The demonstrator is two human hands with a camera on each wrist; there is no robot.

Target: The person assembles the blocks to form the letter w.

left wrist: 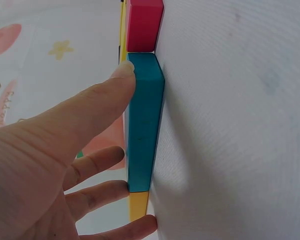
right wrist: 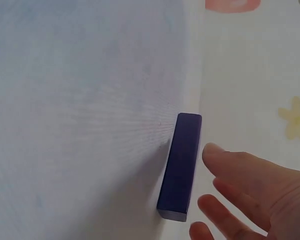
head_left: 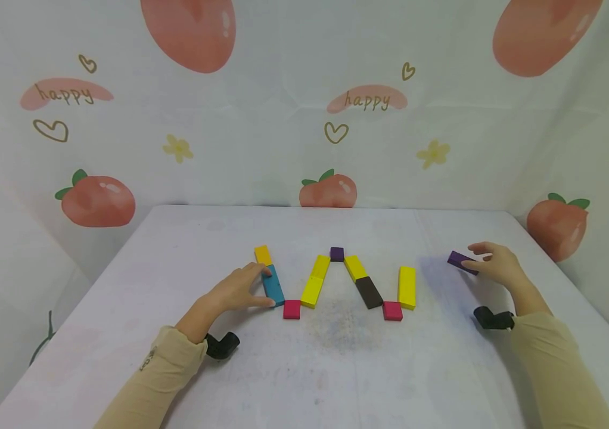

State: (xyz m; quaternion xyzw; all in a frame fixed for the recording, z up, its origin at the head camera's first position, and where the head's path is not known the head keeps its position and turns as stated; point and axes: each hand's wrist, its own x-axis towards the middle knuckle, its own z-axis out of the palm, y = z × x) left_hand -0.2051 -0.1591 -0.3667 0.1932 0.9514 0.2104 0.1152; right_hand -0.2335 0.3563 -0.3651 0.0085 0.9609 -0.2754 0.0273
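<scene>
My left hand [head_left: 237,289] is spread over a blue block [head_left: 274,287], its thumb [left wrist: 124,70] touching the block near one end. The other fingers reach along that block toward an orange-yellow block [head_left: 263,255] joined to its far end. At the near end lies a red block [head_left: 292,310]. On the right, a lone purple block [head_left: 462,263] lies on the table, with my right hand [head_left: 500,268] beside it. In the right wrist view a small gap shows between the thumb and the purple block [right wrist: 181,165], and the fingers are loosely bent.
A zigzag row continues with yellow blocks [head_left: 312,292], a small purple block [head_left: 337,254] at its peak, a dark brown block [head_left: 369,292], a second red block [head_left: 392,311] and a tall yellow block [head_left: 407,288]. A printed cloth [head_left: 261,155] hangs behind the white table [head_left: 304,381].
</scene>
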